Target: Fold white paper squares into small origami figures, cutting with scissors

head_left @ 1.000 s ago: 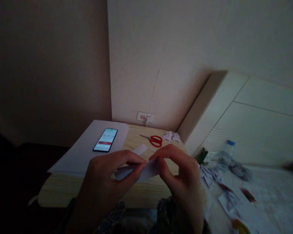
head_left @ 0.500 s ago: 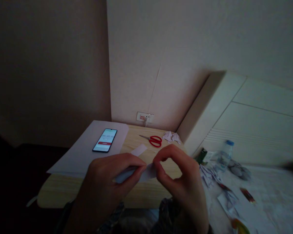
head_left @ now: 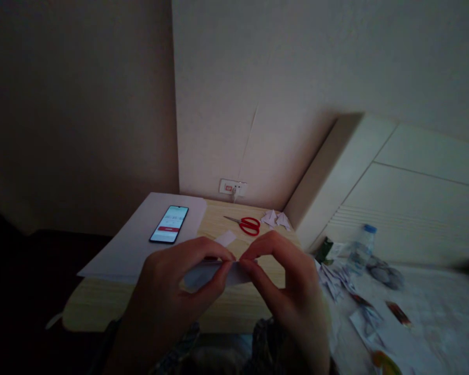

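Note:
Both my hands hold one small strip of white paper in the air over the near edge of a light wooden bedside table. My left hand pinches its left part between thumb and fingers. My right hand pinches its right end, fingertips meeting the left hand's at the middle. The paper is partly hidden by my fingers.
On the table lie a large white sheet with a lit phone on it, red scissors, a small paper slip and folded paper pieces. A wall socket is behind. On the bed at right: paper scraps, a water bottle.
My right fingers have slid inward along the strip to meet the left fingertips, and less of the paper shows on the right. The left hand has barely moved.

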Demonstrator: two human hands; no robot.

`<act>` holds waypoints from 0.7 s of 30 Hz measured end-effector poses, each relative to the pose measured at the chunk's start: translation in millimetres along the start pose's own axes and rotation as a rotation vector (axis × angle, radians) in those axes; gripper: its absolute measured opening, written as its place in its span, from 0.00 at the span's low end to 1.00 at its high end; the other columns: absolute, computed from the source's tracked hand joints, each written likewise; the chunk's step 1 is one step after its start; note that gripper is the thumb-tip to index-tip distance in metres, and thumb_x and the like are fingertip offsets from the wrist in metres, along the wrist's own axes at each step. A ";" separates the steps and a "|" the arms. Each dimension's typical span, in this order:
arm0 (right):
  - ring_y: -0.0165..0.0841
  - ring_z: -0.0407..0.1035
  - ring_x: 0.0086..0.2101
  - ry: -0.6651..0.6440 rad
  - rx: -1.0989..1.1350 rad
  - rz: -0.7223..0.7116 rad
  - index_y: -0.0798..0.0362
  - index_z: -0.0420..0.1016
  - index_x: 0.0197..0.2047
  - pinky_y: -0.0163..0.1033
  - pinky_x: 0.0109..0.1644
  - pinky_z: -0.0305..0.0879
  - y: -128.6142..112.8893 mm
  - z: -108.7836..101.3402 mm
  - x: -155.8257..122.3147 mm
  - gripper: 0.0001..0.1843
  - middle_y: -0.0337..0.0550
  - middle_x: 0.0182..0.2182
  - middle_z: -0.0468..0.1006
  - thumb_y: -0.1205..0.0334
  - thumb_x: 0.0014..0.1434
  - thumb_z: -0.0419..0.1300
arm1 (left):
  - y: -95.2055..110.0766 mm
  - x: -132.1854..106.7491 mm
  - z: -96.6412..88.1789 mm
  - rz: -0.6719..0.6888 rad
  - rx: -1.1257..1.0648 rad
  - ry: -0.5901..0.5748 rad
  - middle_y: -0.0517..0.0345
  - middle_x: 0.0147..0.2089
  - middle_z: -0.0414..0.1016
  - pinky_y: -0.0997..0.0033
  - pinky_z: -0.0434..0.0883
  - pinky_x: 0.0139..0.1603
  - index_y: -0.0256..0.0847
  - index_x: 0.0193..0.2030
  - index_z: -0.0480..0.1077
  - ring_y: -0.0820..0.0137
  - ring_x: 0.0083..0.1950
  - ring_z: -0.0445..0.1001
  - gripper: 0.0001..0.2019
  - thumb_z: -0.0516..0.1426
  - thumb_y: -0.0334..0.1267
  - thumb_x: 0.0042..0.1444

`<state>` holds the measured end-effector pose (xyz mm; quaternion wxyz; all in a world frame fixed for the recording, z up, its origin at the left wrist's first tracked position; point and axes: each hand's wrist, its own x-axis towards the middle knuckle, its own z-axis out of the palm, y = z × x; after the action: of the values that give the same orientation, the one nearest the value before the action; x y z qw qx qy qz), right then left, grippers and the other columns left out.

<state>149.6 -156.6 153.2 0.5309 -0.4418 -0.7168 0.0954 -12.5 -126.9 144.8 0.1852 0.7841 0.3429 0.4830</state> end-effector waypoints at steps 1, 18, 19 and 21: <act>0.29 0.70 0.29 0.008 0.001 -0.003 0.52 0.72 0.29 0.33 0.35 0.65 -0.4 0.2 -0.3 0.06 0.35 0.25 0.75 0.69 0.57 0.63 | 0.5 -0.5 0.7 -0.011 -0.002 0.008 0.68 0.30 0.79 0.83 0.69 0.34 0.44 0.30 0.73 0.77 0.30 0.77 0.05 0.56 0.31 0.54; 0.30 0.64 0.28 0.346 0.110 0.210 0.49 0.72 0.31 0.36 0.32 0.60 13.4 -20.5 -18.6 0.06 0.34 0.25 0.69 0.67 0.60 0.60 | -18.3 -0.6 -21.4 -0.348 0.069 0.307 0.68 0.34 0.81 0.77 0.72 0.33 0.49 0.33 0.74 0.70 0.36 0.79 0.05 0.57 0.40 0.56; 0.30 0.64 0.27 0.370 0.150 0.219 0.48 0.71 0.30 0.36 0.30 0.59 12.3 -17.0 -17.0 0.07 0.34 0.25 0.69 0.66 0.60 0.60 | -15.7 0.3 -19.8 -0.329 -0.007 0.260 0.67 0.37 0.81 0.77 0.73 0.32 0.50 0.34 0.74 0.70 0.36 0.79 0.05 0.57 0.41 0.56; 0.30 0.65 0.27 0.386 0.219 0.236 0.49 0.71 0.30 0.35 0.28 0.58 10.4 -8.1 -13.0 0.07 0.34 0.24 0.69 0.66 0.60 0.60 | -11.0 2.2 -14.1 -0.272 -0.165 0.089 0.64 0.41 0.81 0.76 0.75 0.34 0.49 0.41 0.74 0.69 0.37 0.80 0.09 0.61 0.41 0.51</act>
<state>162.6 -162.6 141.4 0.6880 -0.4722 -0.5309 0.1477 -28.2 -118.2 145.9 0.2973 0.6904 0.4127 0.5144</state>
